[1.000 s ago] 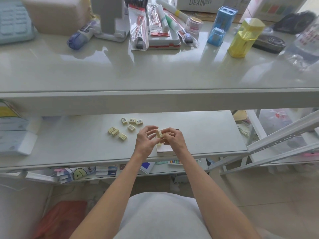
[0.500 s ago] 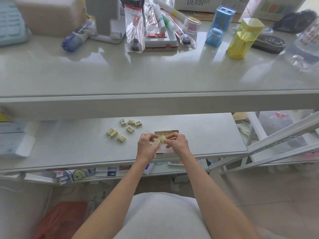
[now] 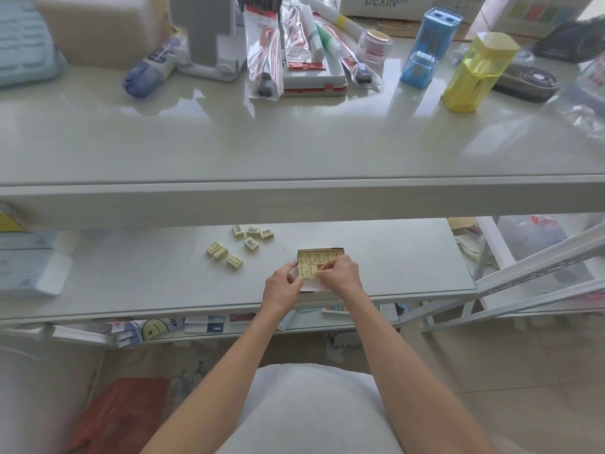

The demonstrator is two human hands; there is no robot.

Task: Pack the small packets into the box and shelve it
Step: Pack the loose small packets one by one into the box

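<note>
The little open box (image 3: 320, 249) sits on the low shelf (image 3: 393, 257) under the table (image 3: 294, 142). Yellow packets fill its far part. The right hand (image 3: 340, 275) pinches one packet (image 3: 311, 272) in the box with its fingers. The left hand (image 3: 281, 288) curls its fingers at the box's left side; I cannot tell if they grip. Loose packets (image 3: 234, 261) lie further left on the shelf.

Both bare forearms reach forward and converge near the front edge of the shelf (image 3: 402, 267). The left hand (image 3: 282, 286) lies knuckles up, fingers curled, its fingertips at the left wall of the box (image 3: 322, 250); whether it grips is unclear. The right hand (image 3: 342, 277), knuckles up, pinches a small packet (image 3: 311, 272) between thumb and forefinger.
</note>
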